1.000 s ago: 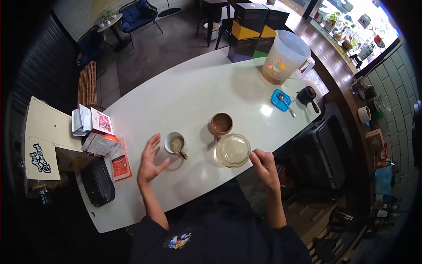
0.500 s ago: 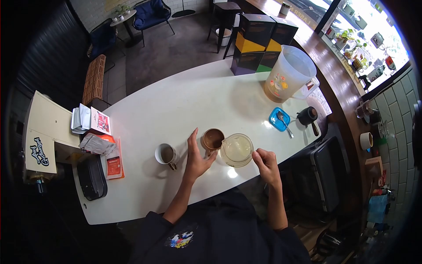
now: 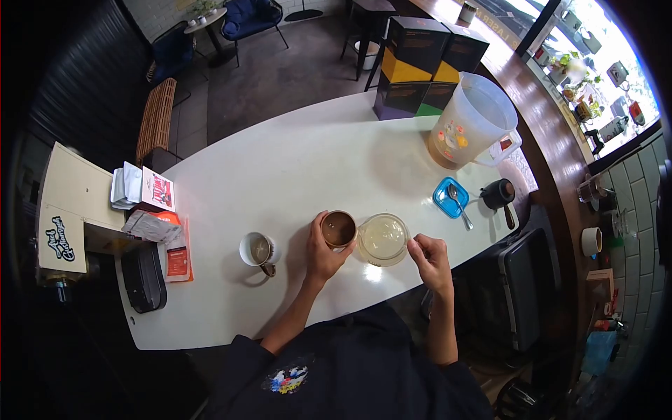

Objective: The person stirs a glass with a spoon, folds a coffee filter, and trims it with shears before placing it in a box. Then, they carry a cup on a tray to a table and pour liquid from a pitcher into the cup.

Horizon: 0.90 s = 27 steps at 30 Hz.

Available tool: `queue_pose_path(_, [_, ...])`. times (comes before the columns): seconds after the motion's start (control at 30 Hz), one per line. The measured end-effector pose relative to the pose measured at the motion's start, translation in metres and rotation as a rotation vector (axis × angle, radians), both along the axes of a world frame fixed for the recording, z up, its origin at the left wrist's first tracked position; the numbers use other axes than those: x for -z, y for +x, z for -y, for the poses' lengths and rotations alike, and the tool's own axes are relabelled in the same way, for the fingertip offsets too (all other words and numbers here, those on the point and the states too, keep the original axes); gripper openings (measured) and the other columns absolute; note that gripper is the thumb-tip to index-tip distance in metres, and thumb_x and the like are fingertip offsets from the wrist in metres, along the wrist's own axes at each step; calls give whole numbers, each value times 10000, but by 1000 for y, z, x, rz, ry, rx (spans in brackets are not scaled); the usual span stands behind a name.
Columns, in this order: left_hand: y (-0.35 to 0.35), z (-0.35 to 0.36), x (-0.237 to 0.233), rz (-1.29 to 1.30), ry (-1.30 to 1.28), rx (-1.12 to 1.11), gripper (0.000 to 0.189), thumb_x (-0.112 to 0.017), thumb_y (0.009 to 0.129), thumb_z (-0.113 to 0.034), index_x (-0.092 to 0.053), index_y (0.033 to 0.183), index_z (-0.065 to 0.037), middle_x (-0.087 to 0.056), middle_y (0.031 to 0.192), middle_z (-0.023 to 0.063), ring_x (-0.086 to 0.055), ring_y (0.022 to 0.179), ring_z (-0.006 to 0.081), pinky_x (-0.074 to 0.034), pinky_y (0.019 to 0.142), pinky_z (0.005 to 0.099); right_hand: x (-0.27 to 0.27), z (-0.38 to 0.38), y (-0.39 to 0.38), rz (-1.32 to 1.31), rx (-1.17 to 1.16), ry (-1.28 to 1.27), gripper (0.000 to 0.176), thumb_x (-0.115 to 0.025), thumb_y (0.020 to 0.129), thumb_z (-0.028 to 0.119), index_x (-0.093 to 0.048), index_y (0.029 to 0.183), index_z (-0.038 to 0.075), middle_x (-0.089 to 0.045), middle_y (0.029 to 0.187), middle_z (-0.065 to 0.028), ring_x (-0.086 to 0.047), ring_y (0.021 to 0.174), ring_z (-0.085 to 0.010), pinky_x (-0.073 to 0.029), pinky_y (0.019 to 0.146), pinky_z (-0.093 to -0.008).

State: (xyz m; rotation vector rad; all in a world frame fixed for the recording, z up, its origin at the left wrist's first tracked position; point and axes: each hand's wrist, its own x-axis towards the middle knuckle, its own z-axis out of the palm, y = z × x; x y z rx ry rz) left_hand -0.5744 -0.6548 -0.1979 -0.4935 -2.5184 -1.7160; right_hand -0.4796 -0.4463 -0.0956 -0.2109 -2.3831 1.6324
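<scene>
My left hand (image 3: 324, 255) is wrapped round a brown cup (image 3: 339, 229), seen from above with brown inside. Close on its right is a clear glass jug (image 3: 383, 240) holding pale, cloudy liquid. My right hand (image 3: 431, 262) grips the jug's handle at its right side, fingers closed. To the left of my left hand stands a white mug (image 3: 256, 250), its handle toward me and some liquid inside.
A large plastic pitcher (image 3: 474, 120) stands at the back right, before dark boxes (image 3: 416, 59). Near it are a blue tray (image 3: 448, 198) with a spoon and a small black pot (image 3: 498, 194). Coffee bags (image 3: 143, 187) and a cream machine (image 3: 64, 210) are at the left.
My left hand has closed round the brown cup, where before its fingers were spread beside it. The jug and my right hand have shifted slightly right in view.
</scene>
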Motion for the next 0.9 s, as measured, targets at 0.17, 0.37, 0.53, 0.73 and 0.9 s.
queue_pose_path(0.17, [1,5,3,-50,36,60,799,-832,644,-74,-401,1314,-16,-493,1271,179,-519,1172,322,-453,981,405,7,-10,-2,19,-3,33,411,-587,911,170,-380,599,1,-266,526,8,-242,509,-74,-190,467,-307])
queue_pose_path(0.37, [1,10,-1,-140,-4,135,811,-822,646,-9,-398,1337,-22,-474,1295,151,-524,1181,284,-471,978,368,-3,-5,-1,-1,-9,9,404,-585,907,166,-379,598,4,-270,529,14,-241,515,-75,-190,469,-305])
queue_pose_path(0.53, [3,12,-1,-137,9,155,823,-822,642,-1,-398,1347,-35,-471,1303,143,-519,1190,278,-471,978,369,-4,-10,3,15,20,33,421,-615,893,161,-407,581,-29,-307,512,-24,-281,518,-74,-229,459,-297])
queue_pose_path(0.73, [4,13,-3,-103,35,181,825,-824,645,-6,-398,1350,-35,-471,1309,138,-528,1183,264,-472,978,365,-10,-1,3,-17,24,15,418,-624,886,145,-403,576,-29,-321,506,-24,-292,512,-69,-239,451,-290])
queue_pose_path(0.9, [6,15,-6,-74,47,210,829,-830,642,-19,-398,1350,-29,-477,1316,149,-526,1192,274,-466,987,374,-9,-5,7,13,6,46,408,-625,885,139,-420,580,-38,-327,500,-33,-295,505,-73,-257,449,-289])
